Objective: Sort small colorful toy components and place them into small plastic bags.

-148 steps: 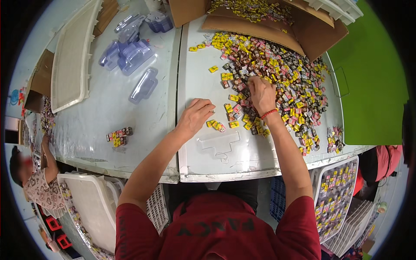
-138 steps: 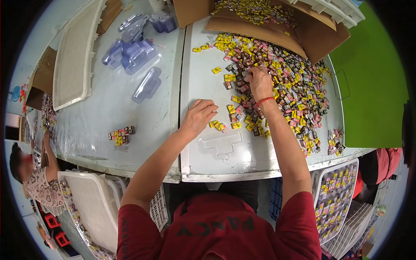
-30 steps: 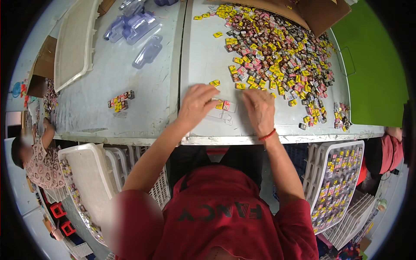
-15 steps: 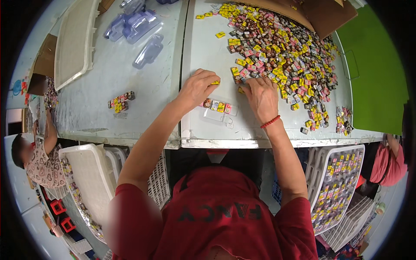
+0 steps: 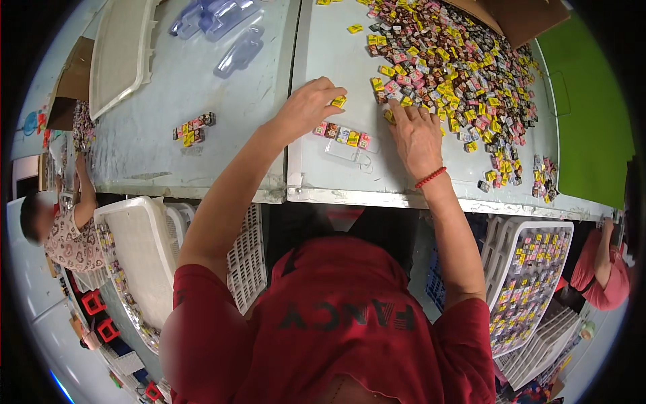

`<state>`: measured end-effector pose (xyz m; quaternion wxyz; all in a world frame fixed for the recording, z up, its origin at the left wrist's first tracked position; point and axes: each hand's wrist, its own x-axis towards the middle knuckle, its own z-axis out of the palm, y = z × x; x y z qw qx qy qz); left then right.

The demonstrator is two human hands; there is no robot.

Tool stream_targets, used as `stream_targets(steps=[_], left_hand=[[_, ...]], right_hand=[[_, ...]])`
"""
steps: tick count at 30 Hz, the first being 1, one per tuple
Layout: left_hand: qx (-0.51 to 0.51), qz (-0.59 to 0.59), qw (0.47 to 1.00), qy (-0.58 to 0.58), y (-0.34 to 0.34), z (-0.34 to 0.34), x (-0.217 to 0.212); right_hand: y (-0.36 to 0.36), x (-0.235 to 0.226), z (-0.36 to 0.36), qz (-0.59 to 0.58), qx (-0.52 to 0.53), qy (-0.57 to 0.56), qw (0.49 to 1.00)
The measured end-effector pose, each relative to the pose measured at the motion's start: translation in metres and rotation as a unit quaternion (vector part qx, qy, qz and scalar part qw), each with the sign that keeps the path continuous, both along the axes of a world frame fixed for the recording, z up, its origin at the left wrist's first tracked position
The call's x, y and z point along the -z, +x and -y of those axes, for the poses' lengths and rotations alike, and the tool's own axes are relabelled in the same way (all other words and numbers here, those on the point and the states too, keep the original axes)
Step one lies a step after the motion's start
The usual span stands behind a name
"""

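Both hands shifted slightly: left hand (image 5: 306, 108) now pinches yellow candy (image 5: 339, 102) above candy row (image 5: 342, 134) in clear tray (image 5: 350, 149); right hand (image 5: 415, 131) flat, fingers spread at pile (image 5: 457, 67) edge, holding nothing visible.

Both arms outstretched, left hand (image 5: 306, 108) curled, right hand (image 5: 416, 135) flat.
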<state>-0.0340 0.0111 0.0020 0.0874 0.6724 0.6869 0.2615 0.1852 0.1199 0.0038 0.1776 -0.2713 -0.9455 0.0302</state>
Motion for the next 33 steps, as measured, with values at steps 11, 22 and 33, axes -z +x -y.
stream_targets(steps=[11, 22, 33], left_hand=[[-0.033, 0.004, 0.992, 0.119, 0.008, 0.008, 0.002], [0.073, 0.038, 0.987, 0.141, 0.071, 0.011, 0.005], [0.066, 0.060, 0.983, 0.159, 0.071, 0.014, 0.017]], right_hand=[[0.007, 0.006, -0.010, -0.077, -0.086, 0.004, 0.993], [0.040, -0.006, 0.013, -0.164, -0.005, -0.127, 0.978], [0.033, -0.001, 0.049, -0.177, -0.007, -0.145, 0.973]])
